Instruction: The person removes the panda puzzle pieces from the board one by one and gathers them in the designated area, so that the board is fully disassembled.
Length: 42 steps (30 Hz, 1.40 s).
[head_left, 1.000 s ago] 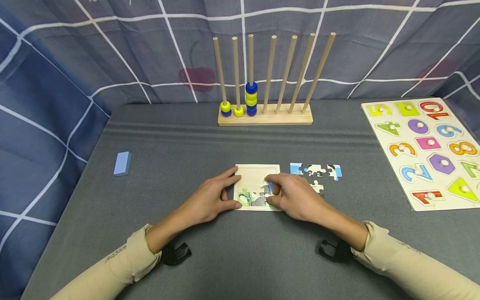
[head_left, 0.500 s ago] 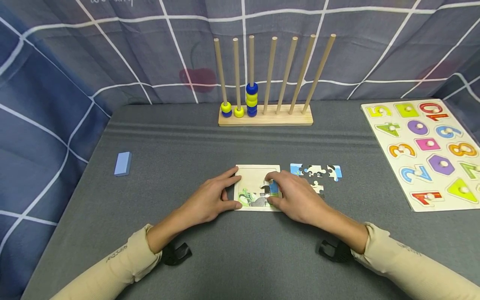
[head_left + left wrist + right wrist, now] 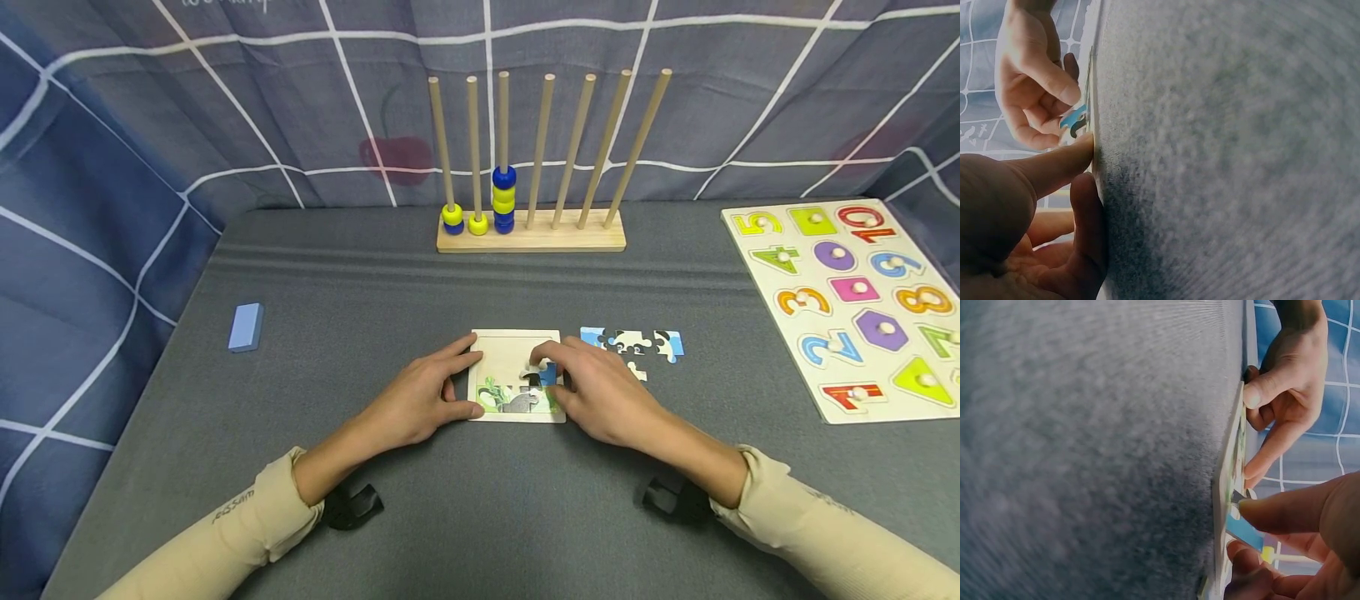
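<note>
A small square wooden puzzle board [image 3: 495, 360] lies on the table, its lower strip filled with green and grey picture pieces. My left hand [image 3: 420, 400] rests on the board's left border, thumb and fingers spread and fairly straight. Over the right part of the board, my right hand [image 3: 600, 387] pinches a blue, black and white puzzle piece [image 3: 548, 375] between thumb and fingers. The right wrist view shows this piece [image 3: 1244, 531] tilted above the board. Right of the board lie loose puzzle pieces [image 3: 632, 339] with panda and blue patterns; the right hand partly covers one.
Behind the board stands a wooden bead rack [image 3: 528, 242] with upright pegs and blue and yellow beads. A number-and-shape peg board [image 3: 855, 287] lies at right. A blue block [image 3: 245, 327] sits at left. A checked curtain [image 3: 300, 108] hangs behind the table.
My right hand has shifted slightly right and its thumb has moved up, showing more of the board's lower right corner. More of the blue piece shows. My left hand has stayed in place.
</note>
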{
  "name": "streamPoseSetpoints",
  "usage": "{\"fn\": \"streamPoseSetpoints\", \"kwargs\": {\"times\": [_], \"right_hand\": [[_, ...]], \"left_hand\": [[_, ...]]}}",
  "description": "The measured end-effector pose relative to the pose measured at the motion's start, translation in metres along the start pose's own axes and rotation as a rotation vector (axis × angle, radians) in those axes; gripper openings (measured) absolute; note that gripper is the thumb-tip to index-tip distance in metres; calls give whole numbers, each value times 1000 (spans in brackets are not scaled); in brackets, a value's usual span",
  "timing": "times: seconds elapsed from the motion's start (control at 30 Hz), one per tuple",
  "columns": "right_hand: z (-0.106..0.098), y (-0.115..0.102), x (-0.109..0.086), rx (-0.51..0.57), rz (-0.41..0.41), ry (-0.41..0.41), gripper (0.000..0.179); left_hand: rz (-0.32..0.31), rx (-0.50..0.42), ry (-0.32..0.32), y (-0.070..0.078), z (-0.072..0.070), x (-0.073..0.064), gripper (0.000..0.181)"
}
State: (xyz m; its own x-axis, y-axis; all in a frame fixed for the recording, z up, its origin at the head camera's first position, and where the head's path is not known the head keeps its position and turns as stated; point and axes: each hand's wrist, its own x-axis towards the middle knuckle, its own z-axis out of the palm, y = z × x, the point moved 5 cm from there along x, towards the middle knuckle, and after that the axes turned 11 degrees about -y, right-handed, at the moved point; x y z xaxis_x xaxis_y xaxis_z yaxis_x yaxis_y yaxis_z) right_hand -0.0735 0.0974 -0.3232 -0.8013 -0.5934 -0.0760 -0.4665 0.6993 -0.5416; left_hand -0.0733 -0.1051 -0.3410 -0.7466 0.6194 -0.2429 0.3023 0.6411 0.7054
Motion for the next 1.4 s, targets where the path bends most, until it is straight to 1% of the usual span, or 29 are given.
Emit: {"fn": "streamPoseSetpoints", "kwargs": {"times": [0.27,0.47,0.67,0.93,1.17,1.3,1.4], "right_hand": [[3,1,1,-27,-27,33,37],[2,2,4,13,-11,31,35],[-2,5,3,114,4,32,30],[-9,13,-5,319,9,63,24],[-17,22,-17,445,54,42,26],[-24,29,-28,482,84,38,25],[-30,36,-37,485,102,48,24]], "left_hand": [[-7,-4,-9,0,0,0,70],[-7,0,-5,0,0,0,71],[2,-2,2,1,-1,0,71],[0,3,8,0,0,-1,71],[-22,2,4,0,1,0,71],[-21,5,2,0,1,0,71],[-11,4,3,0,1,0,71]]}}
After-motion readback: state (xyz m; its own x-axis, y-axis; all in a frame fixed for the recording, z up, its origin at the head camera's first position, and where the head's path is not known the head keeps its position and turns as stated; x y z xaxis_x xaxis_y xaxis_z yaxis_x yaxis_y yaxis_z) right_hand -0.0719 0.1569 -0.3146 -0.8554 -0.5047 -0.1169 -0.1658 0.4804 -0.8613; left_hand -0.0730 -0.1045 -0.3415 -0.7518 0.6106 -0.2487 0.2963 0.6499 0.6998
